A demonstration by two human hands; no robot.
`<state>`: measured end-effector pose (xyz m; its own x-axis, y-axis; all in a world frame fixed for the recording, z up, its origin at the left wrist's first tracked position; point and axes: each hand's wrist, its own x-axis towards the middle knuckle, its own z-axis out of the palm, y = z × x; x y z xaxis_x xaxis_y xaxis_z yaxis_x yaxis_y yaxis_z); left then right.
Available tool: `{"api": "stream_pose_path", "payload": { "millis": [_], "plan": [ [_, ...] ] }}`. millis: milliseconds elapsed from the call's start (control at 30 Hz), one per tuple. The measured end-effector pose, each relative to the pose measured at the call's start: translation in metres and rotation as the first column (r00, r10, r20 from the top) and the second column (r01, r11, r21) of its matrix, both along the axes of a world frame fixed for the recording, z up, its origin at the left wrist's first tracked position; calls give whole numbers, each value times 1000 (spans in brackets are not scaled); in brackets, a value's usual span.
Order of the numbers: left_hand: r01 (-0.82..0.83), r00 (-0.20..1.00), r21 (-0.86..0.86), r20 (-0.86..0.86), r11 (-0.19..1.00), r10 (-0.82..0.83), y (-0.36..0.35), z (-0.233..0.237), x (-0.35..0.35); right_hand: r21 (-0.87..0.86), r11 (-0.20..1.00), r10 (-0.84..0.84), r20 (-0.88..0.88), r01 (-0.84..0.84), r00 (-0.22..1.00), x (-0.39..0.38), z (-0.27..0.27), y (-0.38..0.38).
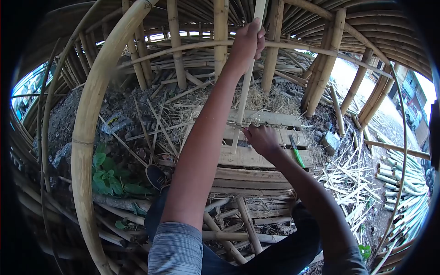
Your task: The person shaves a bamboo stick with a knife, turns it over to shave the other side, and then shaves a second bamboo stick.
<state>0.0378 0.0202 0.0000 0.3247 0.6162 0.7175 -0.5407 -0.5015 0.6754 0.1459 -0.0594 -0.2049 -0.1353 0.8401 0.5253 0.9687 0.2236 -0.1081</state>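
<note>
A long pale bamboo strip stands nearly upright in the middle of the view, its lower end over a slatted wooden platform. High on the strip, my left hand is closed around it. Lower down, my right hand is closed beside the strip, just above the slats. A thin object, partly hidden, crosses the strip at this hand's fingertips; I cannot make out what it is. On the platform's right side lies a knife with a green handle.
A thick curved bamboo pole rises close on the left. Upright posts and a horizontal bamboo rail stand ahead. Pale shavings and stacked cut bamboo lie at right. A leafy plant grows at left.
</note>
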Motion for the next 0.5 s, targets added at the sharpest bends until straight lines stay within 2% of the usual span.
{"api": "stream_pose_path", "payload": {
  "millis": [67,100,133,200,233,267,300,367,433,467,500],
  "plan": [
    [-28,1000,-39,-15,999,27,-4,-1,-3,70,985,145,176,-160,974,2,10,-5],
    [-46,999,-37,-3,998,46,-3,0,-5,5,997,79,158,-81,984,-4,25,-10],
    [-65,998,-29,12,997,66,-2,3,-5,7,997,73,157,-75,985,-5,37,-15],
    [-103,994,-33,19,994,104,-3,4,-5,71,997,5,-66,0,998,-6,53,-22],
    [-139,990,-9,6,990,140,-1,4,-4,93,996,3,-7,-2,1000,-3,28,-14],
    [-176,984,4,-6,984,176,-1,0,-3,18,1000,4,45,-5,999,0,-21,-6],
    [-174,985,-2,-10,985,174,-3,-6,1,33,999,24,57,-26,998,-1,-19,-12],
    [-356,935,90,29,930,355,3,1,3,100,994,47,75,-54,996,-3,6,1],
    [-349,937,85,30,933,348,3,-1,-1,-6,997,78,135,-78,988,-8,33,-10],
    [-339,941,105,33,935,337,3,1,-2,-4,997,74,133,-74,988,-10,44,-15],
    [-332,943,95,51,938,329,1,1,-2,54,995,79,42,-81,996,-10,55,-18]
  ]
}}
